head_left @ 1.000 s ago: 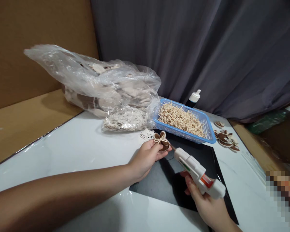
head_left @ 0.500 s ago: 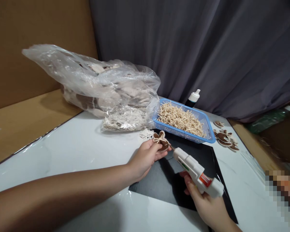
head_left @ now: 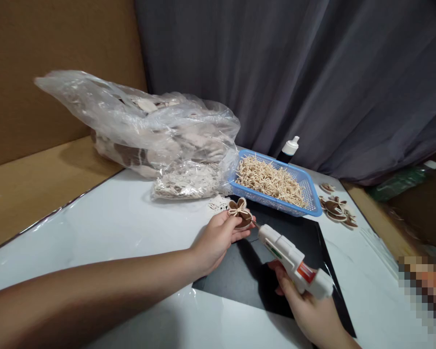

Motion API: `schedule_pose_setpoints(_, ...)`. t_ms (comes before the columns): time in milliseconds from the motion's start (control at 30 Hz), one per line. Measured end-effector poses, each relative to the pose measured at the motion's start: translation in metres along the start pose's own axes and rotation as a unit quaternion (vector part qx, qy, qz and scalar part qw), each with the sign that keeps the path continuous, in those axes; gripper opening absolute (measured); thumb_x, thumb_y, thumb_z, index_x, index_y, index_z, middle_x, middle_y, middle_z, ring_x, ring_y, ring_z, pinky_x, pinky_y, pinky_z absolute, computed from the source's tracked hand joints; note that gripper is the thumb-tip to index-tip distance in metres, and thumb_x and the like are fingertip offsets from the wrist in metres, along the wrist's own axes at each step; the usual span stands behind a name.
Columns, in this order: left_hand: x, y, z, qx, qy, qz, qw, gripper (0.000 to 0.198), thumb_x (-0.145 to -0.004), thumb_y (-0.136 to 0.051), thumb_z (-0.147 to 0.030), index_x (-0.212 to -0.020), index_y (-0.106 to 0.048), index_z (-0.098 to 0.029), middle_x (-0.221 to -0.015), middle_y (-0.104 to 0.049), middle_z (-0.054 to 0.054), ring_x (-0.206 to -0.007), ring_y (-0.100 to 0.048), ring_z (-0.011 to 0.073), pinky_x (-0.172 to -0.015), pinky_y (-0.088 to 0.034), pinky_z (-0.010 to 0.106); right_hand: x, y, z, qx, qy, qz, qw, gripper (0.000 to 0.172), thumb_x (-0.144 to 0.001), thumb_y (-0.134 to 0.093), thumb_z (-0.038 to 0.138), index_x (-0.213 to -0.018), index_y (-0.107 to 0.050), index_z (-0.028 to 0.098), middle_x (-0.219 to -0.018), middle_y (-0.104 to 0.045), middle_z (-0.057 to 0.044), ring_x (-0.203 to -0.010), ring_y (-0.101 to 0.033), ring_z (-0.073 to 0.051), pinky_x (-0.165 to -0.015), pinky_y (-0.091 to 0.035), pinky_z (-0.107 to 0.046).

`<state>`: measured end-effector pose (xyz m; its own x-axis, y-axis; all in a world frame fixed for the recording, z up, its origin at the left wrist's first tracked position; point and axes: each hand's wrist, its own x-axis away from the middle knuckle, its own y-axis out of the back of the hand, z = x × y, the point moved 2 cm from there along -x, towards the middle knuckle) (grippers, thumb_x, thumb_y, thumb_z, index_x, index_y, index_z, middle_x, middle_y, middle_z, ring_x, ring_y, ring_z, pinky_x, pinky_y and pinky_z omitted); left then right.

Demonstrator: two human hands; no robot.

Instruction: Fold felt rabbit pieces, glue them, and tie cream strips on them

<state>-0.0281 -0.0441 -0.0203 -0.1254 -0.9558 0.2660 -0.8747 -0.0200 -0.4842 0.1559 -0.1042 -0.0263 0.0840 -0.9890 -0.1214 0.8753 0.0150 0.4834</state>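
Note:
Between the thumb and fingers of my left hand (head_left: pixel 218 240) is a brown felt bunny shape (head_left: pixel 242 219) with a pale edge and a cream string bow (head_left: pixel 239 210) across it. My right hand (head_left: pixel 308 305) is wrapped round the grip of a white glue gun (head_left: pixel 287 252) with an orange-red part near its back. The gun's thin nozzle points up and left at the right edge of the bunny shape; whether it touches, I cannot tell. Beneath both hands lies a black mat (head_left: pixel 236 271). Behind the bunny shape is a white lacy piece (head_left: pixel 218 203).
A blue basket (head_left: pixel 314 194) holds many cream string bows. Left of it sit a big clear plastic bag (head_left: pixel 160 131) and a smaller bag of lacy pieces (head_left: pixel 187 182). Several finished-looking bunny shapes (head_left: pixel 334 208), clear sticks (head_left: pixel 380 252) and a white-capped bottle (head_left: pixel 289 148) stand around.
Both hands have barely moved; the glue gun and bunny shape shift very slightly left in the view. My grip on each looks the same.

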Motion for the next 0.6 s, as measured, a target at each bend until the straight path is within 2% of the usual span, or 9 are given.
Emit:
schedule_pose_setpoints(133, 0.0002, -0.0009, -0.001, 0.004, 0.0, -0.012, 1.0, 0.017, -0.081, -0.05, -0.018, -0.092, -0.061, -0.014, -0.092, -0.069, 0.007, -0.087, -0.063, 0.0155, -0.08, -0.048, 0.028, 0.0003, 0.0009, -0.0028, 0.005, 0.015, 0.008, 1.0, 0.035, -0.08, -0.055, 0.044, -0.082, -0.071, 0.012, -0.069, -0.07, -0.009, -0.045, -0.062, -0.016, -0.044, -0.05, -0.021)
schedule_pose_setpoints(333, 0.0019, -0.0018, -0.0023, 0.001, 0.0, -0.017, 1.0, 0.017, -0.08, -0.048, -0.015, -0.091, -0.06, -0.013, -0.091, -0.068, 0.008, -0.086, -0.063, 0.0154, -0.082, -0.048, 0.029, -0.002, 0.0, 0.0052, -0.025, 0.045, 0.004, 0.999, 0.029, -0.079, -0.056, 0.039, -0.079, -0.071, 0.014, -0.054, -0.065, -0.005, -0.043, -0.061, -0.016, -0.044, -0.051, -0.02)
schedule_pose_setpoints(433, 0.0023, -0.0015, -0.0019, -0.005, 0.001, -0.017, 1.0, 0.017, -0.08, -0.048, -0.015, -0.092, -0.06, -0.013, -0.092, -0.068, 0.009, -0.086, -0.063, 0.0156, -0.082, -0.048, 0.029, -0.0011, 0.0008, 0.0052, -0.039, 0.038, -0.009, 0.998, 0.028, -0.079, -0.058, 0.039, -0.08, -0.072, 0.015, -0.048, -0.062, -0.003, -0.04, -0.059, -0.015, -0.04, -0.049, -0.019)
schedule_pose_setpoints(600, 0.0028, -0.0012, -0.0011, -0.027, 0.007, -0.014, 1.0, 0.016, -0.08, -0.048, -0.017, -0.091, -0.059, -0.012, -0.094, -0.068, 0.01, -0.089, -0.064, 0.0171, -0.081, -0.049, 0.029, 0.0007, 0.0026, -0.0028, -0.065, 0.026, -0.025, 0.997, 0.028, -0.077, -0.059, 0.041, -0.082, -0.072, 0.016, -0.053, -0.066, -0.004, -0.041, -0.059, -0.014, -0.04, -0.049, -0.018)
